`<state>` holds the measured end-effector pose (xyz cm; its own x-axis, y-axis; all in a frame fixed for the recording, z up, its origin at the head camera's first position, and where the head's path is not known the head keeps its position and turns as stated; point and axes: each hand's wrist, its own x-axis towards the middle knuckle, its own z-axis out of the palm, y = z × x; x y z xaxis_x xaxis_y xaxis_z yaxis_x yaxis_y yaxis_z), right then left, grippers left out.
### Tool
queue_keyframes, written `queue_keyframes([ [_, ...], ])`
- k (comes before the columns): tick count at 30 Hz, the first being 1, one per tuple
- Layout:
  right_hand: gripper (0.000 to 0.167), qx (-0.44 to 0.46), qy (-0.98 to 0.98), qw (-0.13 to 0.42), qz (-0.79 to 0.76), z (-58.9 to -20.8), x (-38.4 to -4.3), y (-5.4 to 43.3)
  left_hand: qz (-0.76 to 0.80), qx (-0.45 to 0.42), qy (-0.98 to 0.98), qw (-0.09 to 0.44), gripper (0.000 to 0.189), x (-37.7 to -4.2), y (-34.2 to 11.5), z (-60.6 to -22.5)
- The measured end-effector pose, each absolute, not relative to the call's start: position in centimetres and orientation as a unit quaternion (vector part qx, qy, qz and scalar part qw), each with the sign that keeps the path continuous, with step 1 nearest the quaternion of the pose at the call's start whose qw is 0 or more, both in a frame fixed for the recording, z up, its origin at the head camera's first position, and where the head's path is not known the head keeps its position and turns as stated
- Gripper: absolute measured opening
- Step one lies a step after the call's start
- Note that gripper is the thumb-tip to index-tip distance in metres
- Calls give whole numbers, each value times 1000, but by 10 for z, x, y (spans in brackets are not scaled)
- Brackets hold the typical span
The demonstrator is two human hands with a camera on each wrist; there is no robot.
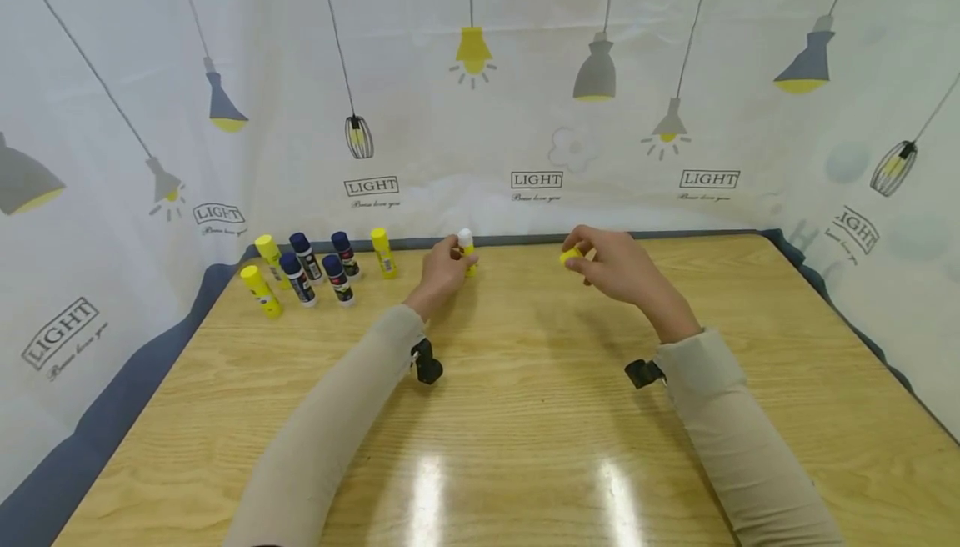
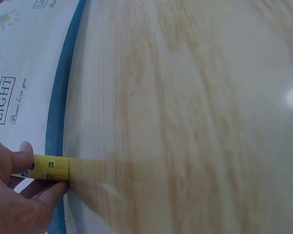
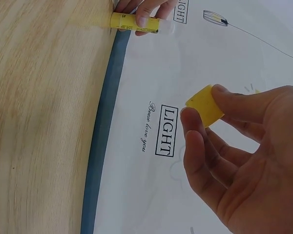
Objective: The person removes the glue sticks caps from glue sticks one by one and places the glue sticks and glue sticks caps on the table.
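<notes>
Near the table's back edge, my left hand [image 1: 442, 270] grips an uncapped yellow glue stick [image 1: 470, 261] standing upright, its white top bare. In the left wrist view the thumb and fingers wrap the glue stick [image 2: 51, 168], whose base meets the tabletop. Off to the right, my right hand [image 1: 611, 263] is raised above the table and pinches a yellow cap [image 1: 570, 256] between thumb and fingers. The right wrist view shows that cap [image 3: 205, 106] close up, well apart from the glue stick [image 3: 134, 22] in the other hand.
Several more glue sticks stand at the back left: yellow ones, such as a capped one [image 1: 383, 253], and dark blue ones with white bases, such as one [image 1: 337, 278] in front. A printed curtain [image 1: 450, 130] hangs behind the wooden table [image 1: 517, 447].
</notes>
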<state>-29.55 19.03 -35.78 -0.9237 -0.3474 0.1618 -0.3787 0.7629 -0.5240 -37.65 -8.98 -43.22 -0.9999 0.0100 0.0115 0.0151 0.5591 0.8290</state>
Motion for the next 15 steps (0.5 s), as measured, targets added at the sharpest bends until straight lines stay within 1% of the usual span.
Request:
queue_keyframes([
  [5,23,194,-937,27,288,-357,-297,191,-464,-2,-886,11,33,-375,-90,-430],
  [11,22,195,-931,26,308,-355,-301,193,-470,-4,-883,-1,38,-372,-95,-430],
  [15,22,197,-928,26,315,-355,-307,195,-479,11,-878,-9,43,-368,-100,-430],
])
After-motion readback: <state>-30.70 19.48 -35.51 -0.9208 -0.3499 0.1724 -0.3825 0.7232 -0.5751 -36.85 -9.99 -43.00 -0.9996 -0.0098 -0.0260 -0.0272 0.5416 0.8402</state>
